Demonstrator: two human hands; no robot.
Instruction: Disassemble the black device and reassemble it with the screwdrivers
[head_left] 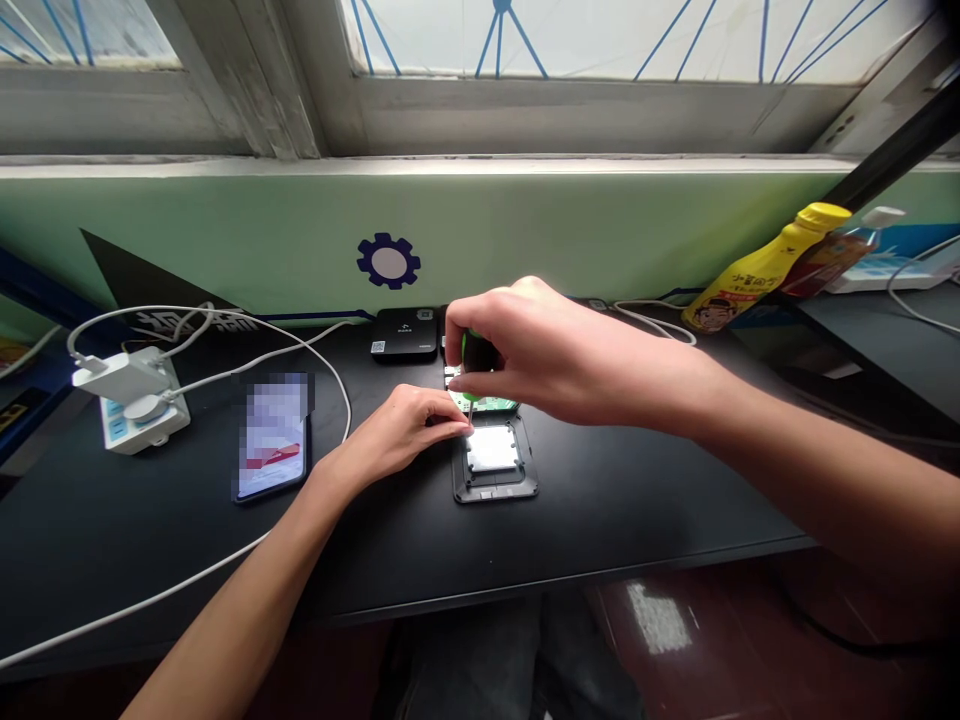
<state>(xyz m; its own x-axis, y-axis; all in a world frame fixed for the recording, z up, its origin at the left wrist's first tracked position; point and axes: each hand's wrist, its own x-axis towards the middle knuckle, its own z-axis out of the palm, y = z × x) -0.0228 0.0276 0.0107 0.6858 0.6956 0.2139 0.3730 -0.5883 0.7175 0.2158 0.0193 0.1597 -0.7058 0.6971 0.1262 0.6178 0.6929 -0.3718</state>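
Observation:
My right hand (517, 345) is closed round the handle of a screwdriver (472, 385), black and green, held upright with its thin shaft pointing down. Thumb and fingers of my left hand (416, 430) are pressed together beside the shaft's lower end; what they pinch, if anything, is too small to tell. Both hands meet over the upper left corner of a bright metal plate (493, 449). That plate sits in a black plastic housing (496, 493) lying flat on the table. Just behind the housing, partly covered by my right hand, is a green circuit board (499, 405).
A black box (405, 335) stands behind my left hand. To the left are a phone (274, 437) and a power strip (146, 425) with chargers and a white cable (341, 375). At the back right lean a yellow bottle (757, 275) and a clear bottle (844, 250).

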